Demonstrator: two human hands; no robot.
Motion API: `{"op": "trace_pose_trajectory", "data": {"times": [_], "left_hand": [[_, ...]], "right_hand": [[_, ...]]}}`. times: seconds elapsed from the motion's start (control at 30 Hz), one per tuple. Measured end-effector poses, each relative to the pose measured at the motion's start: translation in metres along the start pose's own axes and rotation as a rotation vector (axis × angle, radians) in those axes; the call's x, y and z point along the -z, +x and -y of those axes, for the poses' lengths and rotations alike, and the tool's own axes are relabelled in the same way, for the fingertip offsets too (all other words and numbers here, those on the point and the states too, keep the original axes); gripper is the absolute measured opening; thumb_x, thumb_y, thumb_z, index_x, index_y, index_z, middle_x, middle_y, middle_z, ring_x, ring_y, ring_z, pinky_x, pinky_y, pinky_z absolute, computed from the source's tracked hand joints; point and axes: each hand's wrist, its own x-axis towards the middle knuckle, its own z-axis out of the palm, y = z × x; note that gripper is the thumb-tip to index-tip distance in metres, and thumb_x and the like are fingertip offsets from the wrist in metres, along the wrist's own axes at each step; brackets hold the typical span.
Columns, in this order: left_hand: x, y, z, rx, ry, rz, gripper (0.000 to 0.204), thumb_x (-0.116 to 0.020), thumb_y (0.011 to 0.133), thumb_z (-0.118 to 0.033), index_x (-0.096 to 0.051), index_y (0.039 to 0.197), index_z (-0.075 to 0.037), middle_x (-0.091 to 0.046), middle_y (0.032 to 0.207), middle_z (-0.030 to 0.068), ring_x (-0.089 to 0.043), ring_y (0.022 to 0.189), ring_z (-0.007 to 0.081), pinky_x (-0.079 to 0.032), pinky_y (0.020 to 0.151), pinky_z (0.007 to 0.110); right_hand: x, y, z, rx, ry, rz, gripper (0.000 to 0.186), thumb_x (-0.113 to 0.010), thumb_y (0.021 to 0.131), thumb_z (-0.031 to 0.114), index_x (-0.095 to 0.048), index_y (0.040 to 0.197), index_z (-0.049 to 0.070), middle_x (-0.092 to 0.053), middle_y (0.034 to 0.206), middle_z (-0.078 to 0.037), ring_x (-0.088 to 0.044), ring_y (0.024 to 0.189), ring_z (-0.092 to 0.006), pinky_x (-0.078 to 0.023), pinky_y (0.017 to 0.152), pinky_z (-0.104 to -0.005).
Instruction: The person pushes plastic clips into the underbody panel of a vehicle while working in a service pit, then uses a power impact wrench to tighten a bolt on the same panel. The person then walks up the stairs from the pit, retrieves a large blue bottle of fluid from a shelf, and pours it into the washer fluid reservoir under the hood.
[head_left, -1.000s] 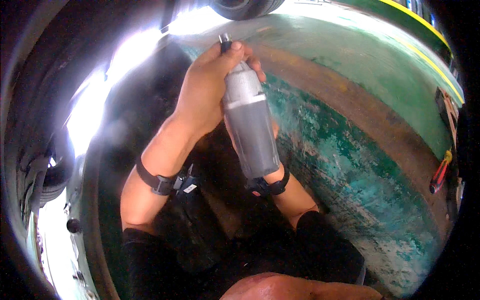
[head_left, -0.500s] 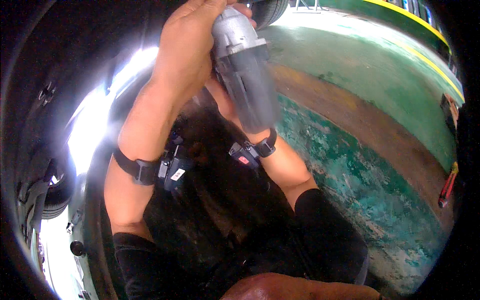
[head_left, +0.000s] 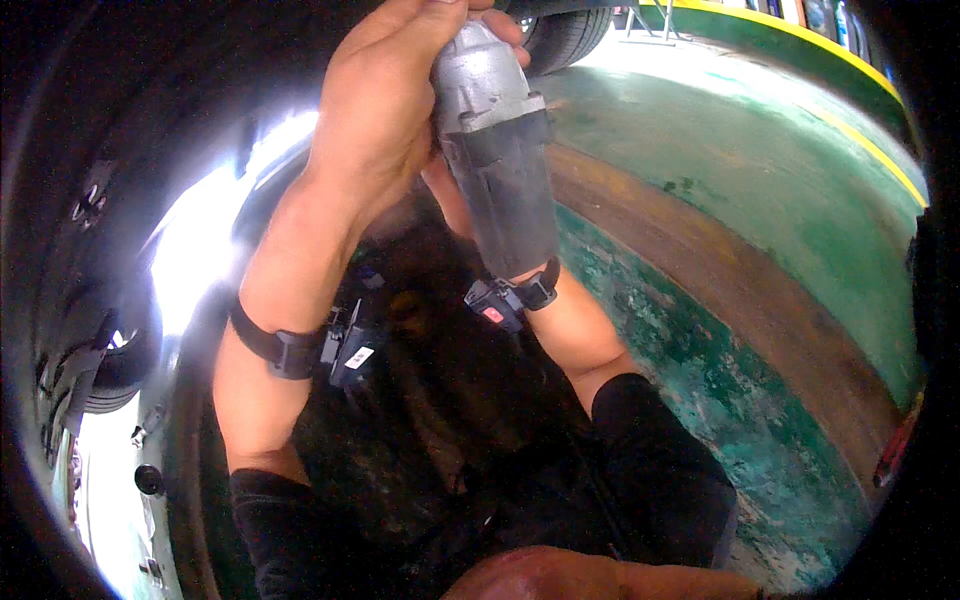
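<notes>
An impact wrench (head_left: 500, 150) with a silver front housing and a dark grey body is held up at the top centre. My left hand (head_left: 385, 95) is closed around its silver end, with the thumb on the upper side. Fingertips show at the housing's far right side and seem to belong to this hand. The tool's grey body hangs down across my right forearm (head_left: 575, 320). My right hand lies behind the tool and my left wrist, so its fingers are hidden. Each forearm wears a black strap with a small device.
Dark car underbody (head_left: 90, 120) rises on the left, with a tyre (head_left: 115, 385) below it. Another tyre (head_left: 570, 40) stands beyond the tool. A red-handled tool (head_left: 898, 450) lies at the right rim. The green floor (head_left: 720, 120) has a brown strip (head_left: 690, 220) across it.
The view has shifted slightly, and the red-handled tool now sits lower and closer to the rim. The impact wrench appears a little lower and less blurred, still in my left hand.
</notes>
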Motion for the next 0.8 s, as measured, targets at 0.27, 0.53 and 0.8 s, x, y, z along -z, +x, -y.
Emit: {"op": "trace_pose_trajectory", "data": {"times": [0.27, 0.53, 0.8], "left_hand": [[-0.002, 0.003, -0.007, -0.052, -0.003, -0.066, 0.025, -0.046, 0.104, -0.022, -0.057, 0.111, 0.000, -0.065, 0.095, 0.0132, -0.065, 0.091, 0.0240, -0.054, 0.080, 0.037], [-0.006, 0.006, -0.007, -0.102, 0.022, -0.109, 0.026, -0.049, 0.103, -0.024, -0.058, 0.108, 0.000, -0.066, 0.093, 0.0121, -0.064, 0.087, 0.0213, -0.053, 0.077, 0.033], [0.014, -0.009, 0.014, -0.154, 0.231, -0.079, 0.032, -0.049, 0.101, -0.029, -0.057, 0.115, -0.002, -0.067, 0.097, 0.0115, -0.067, 0.091, 0.0228, -0.056, 0.080, 0.036]], "right_hand": [[-0.004, 0.019, 0.014, 0.311, -0.547, 0.043, 0.073, -0.071, 0.086, 0.023, -0.033, 0.147, 0.009, -0.044, 0.145, -0.013, -0.045, 0.131, -0.0263, -0.037, 0.107, -0.0389], [-0.005, 0.018, 0.019, 0.437, -0.971, 0.054, 0.068, -0.072, 0.085, 0.026, -0.040, 0.142, 0.007, -0.048, 0.140, -0.015, -0.049, 0.127, -0.0301, -0.041, 0.103, -0.0412], [-0.010, -0.010, 0.002, -0.060, 0.182, -0.040, 0.045, -0.064, 0.087, 0.013, -0.051, 0.130, 0.003, -0.059, 0.118, -0.016, -0.060, 0.104, -0.0285, -0.051, 0.082, -0.0384]]}}
